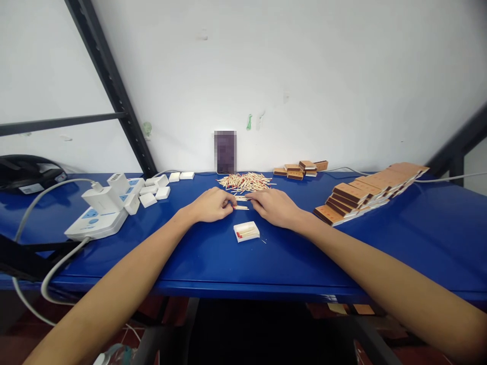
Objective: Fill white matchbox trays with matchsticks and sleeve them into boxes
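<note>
My left hand [215,205] is closed, thumb and index finger pinched at the red-headed end of a few matches [241,208] low over the table. Facing it, my right hand [277,207] reaches its fingertips to the ends of other loose matches, with the thumb held apart from the fingers. A big heap of red-tipped matches [247,181] lies just beyond both hands. Nearer to me sits a small white matchbox tray [249,225], its several matches lying with red heads to the left. Parts of the matches are hidden by my fingers.
Stacked matchbox sleeves [350,195] stand at the right, and a smaller pile of matchboxes [300,170] is by the wall. White trays [155,188] and a power strip [97,223] with cables lie left. A blurred dark upright panel [225,152] leans behind the heap.
</note>
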A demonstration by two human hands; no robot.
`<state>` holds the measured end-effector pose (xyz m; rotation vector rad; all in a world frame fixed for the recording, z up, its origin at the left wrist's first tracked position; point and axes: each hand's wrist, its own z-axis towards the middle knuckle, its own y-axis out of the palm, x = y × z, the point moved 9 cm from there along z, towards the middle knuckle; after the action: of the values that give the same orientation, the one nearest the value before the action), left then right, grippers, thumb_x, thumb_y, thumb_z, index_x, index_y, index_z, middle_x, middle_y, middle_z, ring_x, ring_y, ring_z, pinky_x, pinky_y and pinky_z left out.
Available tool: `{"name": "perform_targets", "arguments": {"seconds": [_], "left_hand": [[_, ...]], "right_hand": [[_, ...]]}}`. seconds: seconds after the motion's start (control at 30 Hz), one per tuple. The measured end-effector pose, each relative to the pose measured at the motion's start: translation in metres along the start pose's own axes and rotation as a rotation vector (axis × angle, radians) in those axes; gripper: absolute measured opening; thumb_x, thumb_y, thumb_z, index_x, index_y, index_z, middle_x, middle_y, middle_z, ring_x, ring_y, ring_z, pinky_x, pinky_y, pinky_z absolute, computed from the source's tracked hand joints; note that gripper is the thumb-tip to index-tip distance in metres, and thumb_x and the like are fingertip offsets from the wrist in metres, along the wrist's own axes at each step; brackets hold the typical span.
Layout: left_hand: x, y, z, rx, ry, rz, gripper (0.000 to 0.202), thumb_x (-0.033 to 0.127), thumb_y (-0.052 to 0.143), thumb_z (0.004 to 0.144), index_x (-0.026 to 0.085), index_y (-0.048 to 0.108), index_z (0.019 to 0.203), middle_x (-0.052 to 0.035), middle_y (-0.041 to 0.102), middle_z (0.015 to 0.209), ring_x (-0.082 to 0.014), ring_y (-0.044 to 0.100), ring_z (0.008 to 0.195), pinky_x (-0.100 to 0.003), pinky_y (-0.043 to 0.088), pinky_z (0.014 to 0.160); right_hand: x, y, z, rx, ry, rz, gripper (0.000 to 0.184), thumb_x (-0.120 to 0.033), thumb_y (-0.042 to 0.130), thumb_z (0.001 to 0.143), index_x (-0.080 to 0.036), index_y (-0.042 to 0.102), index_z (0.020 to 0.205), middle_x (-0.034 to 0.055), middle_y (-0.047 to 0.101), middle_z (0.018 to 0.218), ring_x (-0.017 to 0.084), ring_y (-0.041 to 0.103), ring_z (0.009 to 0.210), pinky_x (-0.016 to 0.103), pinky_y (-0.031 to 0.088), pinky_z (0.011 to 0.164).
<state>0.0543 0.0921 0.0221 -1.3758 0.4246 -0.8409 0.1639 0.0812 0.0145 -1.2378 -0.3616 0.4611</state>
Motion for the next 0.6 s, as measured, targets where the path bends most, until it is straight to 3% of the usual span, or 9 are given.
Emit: {"name": "perform_targets", "arguments": {"seconds": [0.2, 0.4, 0.6], "left_hand": [[0.002, -0.002, 0.0, 0.009, 0.014, -0.014, 0.026, 0.017, 0.047, 0.075, 0.017, 0.073, 0.082, 0.0019, 0.058, 0.057, -0.0099, 0.044, 0.05, -0.024, 0.032, 0.054], [-0.01, -0.007, 0.0, 0.067, -0.056, -0.007, 0.034, 0.019, 0.046, 0.078, 0.018, 0.071, 0.101, 0.0021, 0.059, 0.058, -0.0117, 0.047, 0.051, -0.025, 0.033, 0.056], [-0.023, -0.008, 0.0, 0.088, -0.098, 0.066, 0.034, 0.021, 0.045, 0.081, 0.019, 0.07, 0.104, 0.0009, 0.062, 0.064, -0.0138, 0.051, 0.055, -0.026, 0.033, 0.057]], "right_hand": [[-0.005, 0.003, 0.005, -0.036, -0.026, -0.048, 0.035, -0.023, 0.037, 0.097, -0.023, 0.061, 0.122, 0.008, 0.071, 0.109, 0.023, 0.066, 0.095, 0.031, 0.044, 0.072], [-0.005, 0.008, 0.003, -0.093, -0.031, -0.06, 0.037, -0.021, 0.038, 0.096, -0.024, 0.059, 0.127, 0.0081, 0.067, 0.112, 0.023, 0.064, 0.097, 0.03, 0.044, 0.071], [-0.005, 0.011, 0.004, -0.101, -0.042, -0.044, 0.038, -0.02, 0.037, 0.096, -0.023, 0.059, 0.127, 0.0092, 0.066, 0.11, 0.023, 0.063, 0.096, 0.03, 0.044, 0.072]]}}
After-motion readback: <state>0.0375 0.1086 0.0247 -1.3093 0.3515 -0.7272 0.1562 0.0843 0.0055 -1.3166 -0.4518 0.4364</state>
